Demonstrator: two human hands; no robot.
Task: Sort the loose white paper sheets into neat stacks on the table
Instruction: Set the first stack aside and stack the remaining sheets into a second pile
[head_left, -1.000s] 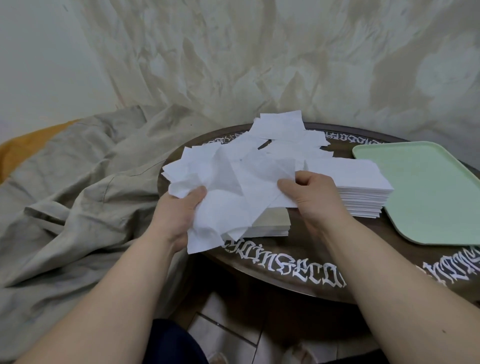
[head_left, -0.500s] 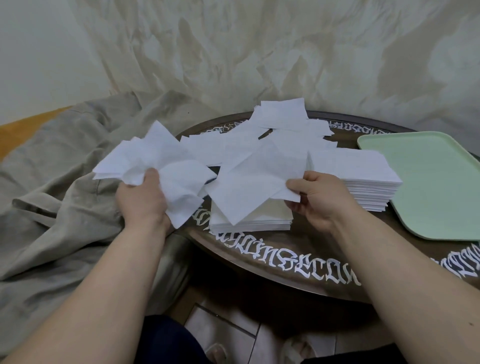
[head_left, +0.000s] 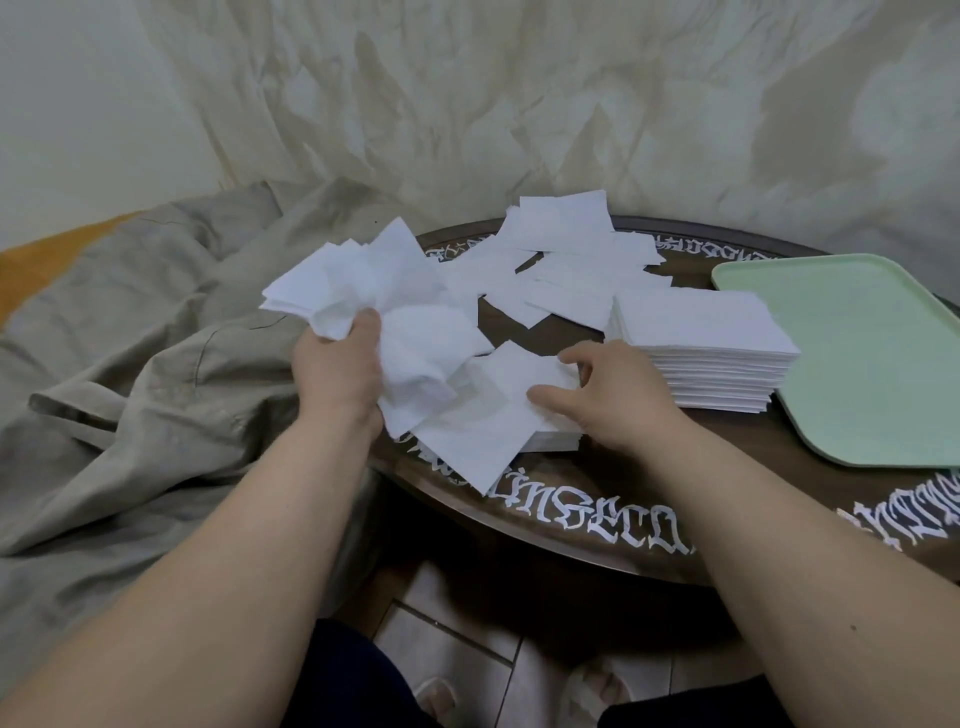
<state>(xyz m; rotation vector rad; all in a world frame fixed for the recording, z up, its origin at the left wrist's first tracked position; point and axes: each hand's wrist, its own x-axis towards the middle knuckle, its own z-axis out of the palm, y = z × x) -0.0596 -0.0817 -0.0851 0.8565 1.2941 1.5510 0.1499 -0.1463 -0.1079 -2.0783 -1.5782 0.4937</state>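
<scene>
Dark round table (head_left: 597, 499): a crumpled bunch of sheets (head_left: 374, 296) is gripped at nine o'clock by the left hand (head_left: 337, 369) as supply, while a sheet (head_left: 498, 405) is pressed onto the small stack (head_left: 561, 441) by the right hand (head_left: 618, 400), fingers spread, to square it.

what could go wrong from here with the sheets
The left hand grips a crumpled bunch of sheets hanging past the table edge, so some may slip to the floor. The sheet under the right hand lies skewed on the small stack and overhangs the edge; it may slide off.
</scene>
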